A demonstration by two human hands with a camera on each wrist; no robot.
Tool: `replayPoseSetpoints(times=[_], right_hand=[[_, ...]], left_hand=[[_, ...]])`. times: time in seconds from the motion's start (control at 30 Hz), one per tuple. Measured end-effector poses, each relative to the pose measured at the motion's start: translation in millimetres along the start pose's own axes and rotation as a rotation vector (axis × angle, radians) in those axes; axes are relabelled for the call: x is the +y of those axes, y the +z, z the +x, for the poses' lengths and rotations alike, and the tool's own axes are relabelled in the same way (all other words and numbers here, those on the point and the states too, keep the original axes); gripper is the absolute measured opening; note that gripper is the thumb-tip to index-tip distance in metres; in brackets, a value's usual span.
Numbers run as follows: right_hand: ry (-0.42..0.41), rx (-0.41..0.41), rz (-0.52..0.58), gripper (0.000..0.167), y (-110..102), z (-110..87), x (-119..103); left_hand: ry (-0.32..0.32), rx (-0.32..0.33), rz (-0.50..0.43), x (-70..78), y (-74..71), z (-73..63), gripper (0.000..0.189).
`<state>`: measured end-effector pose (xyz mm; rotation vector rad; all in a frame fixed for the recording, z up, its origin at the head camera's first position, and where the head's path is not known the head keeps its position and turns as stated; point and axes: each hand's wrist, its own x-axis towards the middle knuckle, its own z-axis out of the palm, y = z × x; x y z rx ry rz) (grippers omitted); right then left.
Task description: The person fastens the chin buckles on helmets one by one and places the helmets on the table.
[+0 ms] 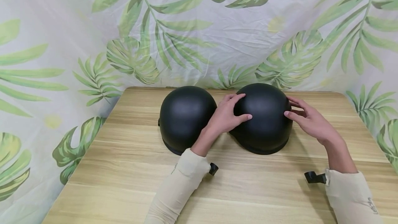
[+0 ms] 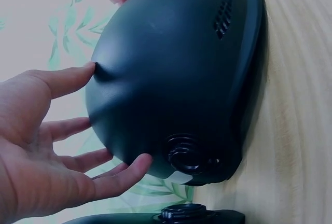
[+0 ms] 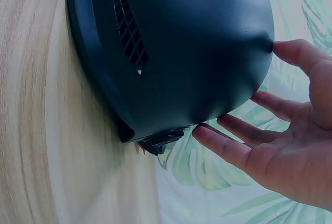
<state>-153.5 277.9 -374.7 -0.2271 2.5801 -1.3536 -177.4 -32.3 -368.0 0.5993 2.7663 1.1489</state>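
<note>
Two black helmets sit side by side on the wooden table, domes up. Both hands are at the right helmet (image 1: 262,120). My left hand (image 1: 225,115) lies along its left side, fingers spread, with the thumb tip on the front of the dome. On the opposite side my right hand (image 1: 308,118) touches the shell with thumb and fingertips. The wrist views show a slotted vent (image 3: 129,32) near the rim and a round side knob (image 2: 184,154). The left helmet (image 1: 186,117) stands behind my left wrist, partly covered by it.
The pale wooden table (image 1: 130,175) ends at a leaf-printed cloth (image 1: 236,27) hanging behind it and at the sides. A black wrist mount juts from each beige sleeve (image 1: 180,186). In the left wrist view, the other helmet's edge (image 2: 202,216) shows at the bottom.
</note>
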Motion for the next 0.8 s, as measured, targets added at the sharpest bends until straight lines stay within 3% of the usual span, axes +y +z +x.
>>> replayPoseSetpoints(times=[0.17, 0.37, 0.57, 0.7, 0.8], right_hand=[[-0.001, 0.027, -0.047, 0.074, 0.1, -2.9, -2.8], [-0.037, 0.051, -0.143, 0.072, 0.2, -16.0, -8.6], [-0.109, 0.115, -0.227, 0.07, -0.3, -34.1, -8.6], [-0.147, 0.19, -0.332, 0.071, -0.1, -46.3, -5.8], [-0.147, 0.224, -0.382, 0.073, 1.7, -54.7, -2.3]], left_hand=[[0.053, 0.02, -0.017, 0.5, -14.7, -5.4, 0.071], [0.135, 0.167, 0.001, 0.3, -47.2, -23.2, 0.066], [0.211, 0.325, 0.025, -10.9, -81.9, -48.0, 0.061], [0.224, 0.405, 0.023, -19.2, -101.8, -62.4, 0.059], [0.21, 0.425, 0.045, -26.4, -111.1, -72.3, 0.06]])
